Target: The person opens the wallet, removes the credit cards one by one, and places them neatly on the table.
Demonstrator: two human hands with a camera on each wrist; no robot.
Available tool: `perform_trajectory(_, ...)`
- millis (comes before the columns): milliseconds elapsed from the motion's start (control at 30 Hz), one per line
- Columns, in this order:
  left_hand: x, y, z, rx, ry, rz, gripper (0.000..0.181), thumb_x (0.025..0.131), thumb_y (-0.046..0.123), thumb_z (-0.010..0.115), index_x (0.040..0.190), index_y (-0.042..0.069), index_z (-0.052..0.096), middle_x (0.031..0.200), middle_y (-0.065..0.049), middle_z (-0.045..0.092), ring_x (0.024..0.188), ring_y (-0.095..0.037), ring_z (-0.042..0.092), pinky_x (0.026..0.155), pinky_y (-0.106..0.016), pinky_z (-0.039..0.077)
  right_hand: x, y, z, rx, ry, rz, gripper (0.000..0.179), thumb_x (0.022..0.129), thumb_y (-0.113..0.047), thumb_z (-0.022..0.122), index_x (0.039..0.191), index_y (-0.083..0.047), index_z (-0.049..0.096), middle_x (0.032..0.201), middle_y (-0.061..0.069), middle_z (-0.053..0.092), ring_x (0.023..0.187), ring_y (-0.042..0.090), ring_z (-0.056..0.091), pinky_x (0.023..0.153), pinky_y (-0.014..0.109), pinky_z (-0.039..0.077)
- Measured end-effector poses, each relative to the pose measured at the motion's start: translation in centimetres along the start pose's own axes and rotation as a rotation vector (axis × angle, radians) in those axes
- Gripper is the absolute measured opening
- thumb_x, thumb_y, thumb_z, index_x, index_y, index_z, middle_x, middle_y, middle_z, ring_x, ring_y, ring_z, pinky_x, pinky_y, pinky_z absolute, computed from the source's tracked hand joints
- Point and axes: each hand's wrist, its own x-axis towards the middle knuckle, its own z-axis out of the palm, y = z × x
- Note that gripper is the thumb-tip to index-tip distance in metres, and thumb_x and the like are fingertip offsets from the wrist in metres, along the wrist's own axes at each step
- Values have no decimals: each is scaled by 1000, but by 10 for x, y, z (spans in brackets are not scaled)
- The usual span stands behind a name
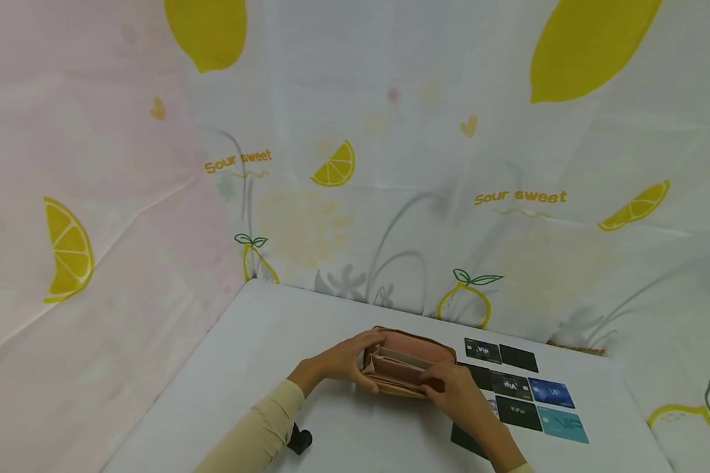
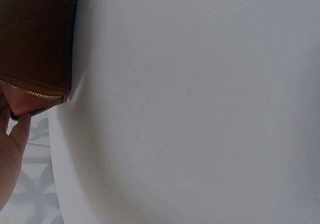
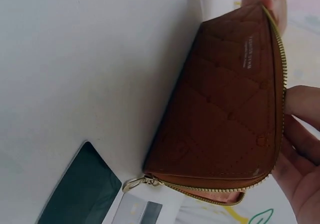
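Note:
A brown quilted zip-around wallet (image 1: pixel 414 343) stands unzipped on the white table, its pink divided inside facing up. My left hand (image 1: pixel 346 361) grips the wallet's left end, thumb in front and fingers behind. At the right part of the opening, my right hand (image 1: pixel 457 393) pinches the front edge or a divider; which of them is hidden by the fingers. The right wrist view shows the wallet's stitched front (image 3: pixel 220 104), its gold zipper and a ring-shaped pull (image 3: pixel 134 184) at the lower corner. In the left wrist view, fingers (image 2: pixel 19 134) touch the zipped corner.
Several cards lie right of the wallet, among them a blue card (image 1: pixel 551 393), a teal card (image 1: pixel 562 424) and a black Vip card (image 1: pixel 482 350). A small black object (image 1: pixel 299 439) lies by my left sleeve. A lemon-print sheet (image 1: pixel 390 197) hangs behind the table (image 1: pixel 213 394).

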Motion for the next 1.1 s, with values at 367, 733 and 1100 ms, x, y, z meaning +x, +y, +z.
perform_trajectory(367, 2, 0, -2, -9, -4, 26, 110, 71, 48, 85, 156, 20, 23, 161, -1, 14, 148, -19, 11, 113, -47, 27, 16, -8, -7, -58, -239, 80, 8, 78, -11, 82, 84, -14, 78, 80, -8, 69, 71, 3, 58, 62, 29, 50)
perform_trajectory(733, 0, 0, -3, -1, 0, 32, 108, 73, 49, 84, 156, 16, 24, 160, -4, 19, 147, -24, 15, 112, -48, 29, 19, -7, -5, -106, -260, 49, 7, 78, -6, 80, 81, -11, 77, 80, -7, 70, 74, 8, 62, 64, 32, 53)
perform_trajectory(1100, -1, 2, -3, 11, -9, 21, 108, 72, 51, 84, 156, 16, 25, 161, -3, 18, 147, -22, 16, 113, -45, 29, 20, -9, -7, -69, -312, 43, 9, 78, -6, 79, 77, -14, 75, 76, -10, 65, 66, 1, 51, 56, 25, 47)
